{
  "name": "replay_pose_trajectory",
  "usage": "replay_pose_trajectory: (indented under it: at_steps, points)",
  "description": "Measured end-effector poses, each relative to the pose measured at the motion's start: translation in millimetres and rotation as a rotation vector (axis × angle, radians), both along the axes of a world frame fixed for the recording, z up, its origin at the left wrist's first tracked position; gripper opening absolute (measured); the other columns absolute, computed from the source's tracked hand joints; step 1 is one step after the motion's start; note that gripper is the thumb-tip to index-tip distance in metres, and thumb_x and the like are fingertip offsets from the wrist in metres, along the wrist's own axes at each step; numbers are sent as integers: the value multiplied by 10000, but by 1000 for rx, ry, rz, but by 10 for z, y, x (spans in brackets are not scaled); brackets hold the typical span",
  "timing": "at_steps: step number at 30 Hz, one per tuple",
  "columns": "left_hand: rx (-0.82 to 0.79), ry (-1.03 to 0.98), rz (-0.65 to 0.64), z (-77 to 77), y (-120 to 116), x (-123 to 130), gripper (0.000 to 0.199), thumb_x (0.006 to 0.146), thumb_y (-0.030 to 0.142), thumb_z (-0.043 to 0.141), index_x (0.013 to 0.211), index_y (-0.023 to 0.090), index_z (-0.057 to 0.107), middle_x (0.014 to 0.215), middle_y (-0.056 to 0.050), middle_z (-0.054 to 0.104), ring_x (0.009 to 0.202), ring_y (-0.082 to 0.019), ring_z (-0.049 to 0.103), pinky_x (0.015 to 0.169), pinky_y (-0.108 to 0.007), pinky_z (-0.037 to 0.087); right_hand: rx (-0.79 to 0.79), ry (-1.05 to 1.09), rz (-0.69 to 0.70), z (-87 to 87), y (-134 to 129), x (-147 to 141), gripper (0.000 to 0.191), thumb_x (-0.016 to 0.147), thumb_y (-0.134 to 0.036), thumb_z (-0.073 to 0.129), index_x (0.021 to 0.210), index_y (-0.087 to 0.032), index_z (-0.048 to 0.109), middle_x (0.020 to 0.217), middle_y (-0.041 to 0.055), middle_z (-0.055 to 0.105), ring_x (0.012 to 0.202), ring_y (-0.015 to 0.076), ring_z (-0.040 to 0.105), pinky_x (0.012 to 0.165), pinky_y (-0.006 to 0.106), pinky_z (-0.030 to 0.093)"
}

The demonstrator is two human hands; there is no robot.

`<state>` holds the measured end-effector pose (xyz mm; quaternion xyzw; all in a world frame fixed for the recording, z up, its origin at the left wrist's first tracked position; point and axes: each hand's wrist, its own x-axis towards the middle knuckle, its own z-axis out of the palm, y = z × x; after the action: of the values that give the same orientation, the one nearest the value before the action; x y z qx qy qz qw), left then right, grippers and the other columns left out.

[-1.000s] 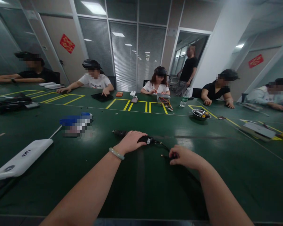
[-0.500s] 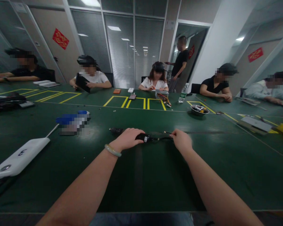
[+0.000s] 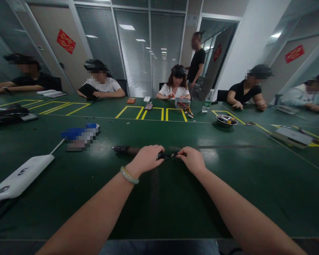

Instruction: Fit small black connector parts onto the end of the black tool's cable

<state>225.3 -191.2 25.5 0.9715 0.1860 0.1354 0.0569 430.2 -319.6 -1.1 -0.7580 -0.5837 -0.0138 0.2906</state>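
A dark, pen-shaped power tool that looks like an electric screwdriver (image 3: 122, 149) lies across the table, its narrow tip pointing left. My left hand (image 3: 148, 157), with a pale bangle at the wrist, is wrapped over its rear part and hides much of the body. Just right of those fingers a short, thin black cable (image 3: 169, 156) shows, with a small bright spot on it. The fingertips of my right hand (image 3: 192, 159) pinch this cable close to the tool's end. The exact shape of the cable's end is too small to make out.
On my left lie a white power bank-like case (image 3: 21, 179) with a cord and a blue-and-white item (image 3: 78, 134). Ahead stand a metal bowl (image 3: 227, 121) of small parts and a water bottle (image 3: 207, 101). Several people sit around the table; one stands behind.
My right hand has moved left, bringing the cable close to the tool's rear end. My left hand covers more of that end, and the tool has shifted left.
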Motion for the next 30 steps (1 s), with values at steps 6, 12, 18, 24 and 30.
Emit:
replay_pose_trajectory:
  at_steps: [6, 12, 18, 24, 30]
  points:
    - [28, -57, -63, -120, -10, 150, 173, 853, 348, 595, 983, 234, 584, 968, -19, 609, 877, -184, 576, 781, -312, 435, 16, 31, 37, -60, 30, -15, 62, 805, -214, 742, 829, -264, 715, 881, -41, 649, 809, 137, 593, 741, 258, 411]
    - [15, -99, -81, -149, 27, 128, 164, 856, 364, 596, 951, 230, 598, 939, -12, 614, 855, -174, 572, 759, -298, 437, -32, 78, 65, -87, 54, -45, 65, 805, -219, 738, 832, -277, 730, 871, -41, 667, 829, 148, 604, 769, 264, 428]
    - [8, -118, -70, -167, 39, 131, 139, 856, 345, 595, 945, 240, 615, 941, -4, 618, 864, -165, 581, 779, -290, 437, -42, 98, 99, -47, 39, -127, 93, 828, -190, 699, 863, -270, 734, 891, -30, 671, 832, 145, 610, 774, 250, 435]
    - [11, -117, -111, -145, 48, 113, 125, 856, 335, 595, 937, 243, 620, 961, 2, 623, 847, -160, 585, 743, -283, 438, -5, 119, 61, -55, 36, -160, 33, 820, -232, 710, 827, -263, 717, 853, -37, 674, 806, 152, 607, 704, 248, 419]
    - [-19, -117, -169, -141, 62, 114, 121, 867, 295, 579, 957, 237, 635, 970, -8, 632, 892, -158, 591, 810, -281, 448, -17, 149, 40, -75, 60, -187, 33, 798, -234, 723, 780, -254, 703, 808, -43, 667, 744, 146, 596, 657, 244, 397]
